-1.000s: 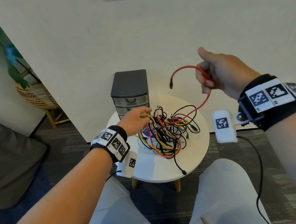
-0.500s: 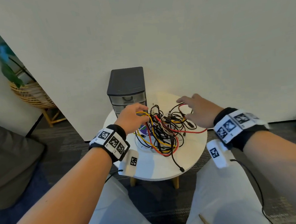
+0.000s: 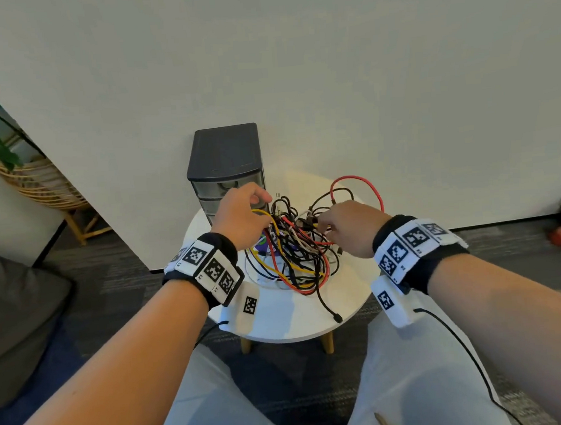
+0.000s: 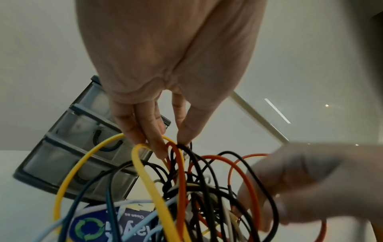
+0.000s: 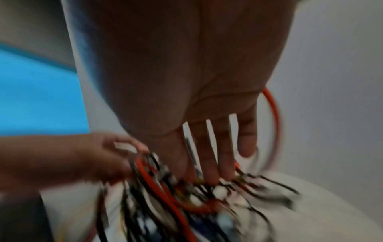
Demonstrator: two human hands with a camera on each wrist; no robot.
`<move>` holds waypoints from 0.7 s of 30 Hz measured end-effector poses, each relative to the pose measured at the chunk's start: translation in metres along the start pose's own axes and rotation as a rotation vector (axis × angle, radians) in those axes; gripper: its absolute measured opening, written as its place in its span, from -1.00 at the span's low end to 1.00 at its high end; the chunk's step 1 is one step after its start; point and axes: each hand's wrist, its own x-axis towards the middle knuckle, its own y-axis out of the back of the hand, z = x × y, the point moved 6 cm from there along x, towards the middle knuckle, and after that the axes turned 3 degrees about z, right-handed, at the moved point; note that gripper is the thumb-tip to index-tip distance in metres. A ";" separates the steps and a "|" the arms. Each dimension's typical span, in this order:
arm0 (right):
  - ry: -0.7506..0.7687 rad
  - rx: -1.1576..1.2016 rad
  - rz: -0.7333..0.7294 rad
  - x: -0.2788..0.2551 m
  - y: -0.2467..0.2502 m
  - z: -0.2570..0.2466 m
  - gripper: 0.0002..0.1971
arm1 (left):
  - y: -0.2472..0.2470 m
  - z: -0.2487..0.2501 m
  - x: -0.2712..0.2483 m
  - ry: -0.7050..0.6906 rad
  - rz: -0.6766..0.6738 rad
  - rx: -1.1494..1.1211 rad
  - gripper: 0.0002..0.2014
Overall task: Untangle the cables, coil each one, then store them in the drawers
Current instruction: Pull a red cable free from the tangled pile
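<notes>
The tangle of cables (image 3: 292,254) lies mid-desk on the round white desk (image 3: 280,318), just in front of the closed drawer unit (image 3: 224,169) at the far left. The left hand (image 3: 240,220) pinches loops at the top of the tangle, its grip clamped on the black and red strands beside the yellow cable (image 4: 145,172). The right hand (image 3: 350,229) reaches fingers-down into the tangle's right side; whether its grip has closed on anything cannot be told, as the wrist view is blurred. Sound practice: hold the mass steady with the left, trace one free end, feed it back through loops rather than pulling. Against the frame a second ago, the right hand has dropped from its raised pull, and the red cable (image 3: 363,186) now arcs loose at the far right.
</notes>
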 end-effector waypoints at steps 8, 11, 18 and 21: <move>-0.065 -0.059 -0.090 -0.008 -0.016 0.012 -0.69 | -0.004 0.007 0.002 0.038 -0.010 -0.115 -0.68; -0.084 -0.070 -0.099 -0.009 -0.010 0.012 -0.78 | -0.004 0.009 0.003 0.041 0.012 -0.153 -0.73; -0.052 0.152 0.038 0.015 -0.005 -0.003 -0.75 | 0.007 0.026 -0.007 -0.069 -0.028 -0.215 -0.60; -0.063 0.202 0.091 0.024 -0.004 -0.009 -0.64 | 0.019 0.036 -0.013 -0.150 -0.042 -0.279 -0.57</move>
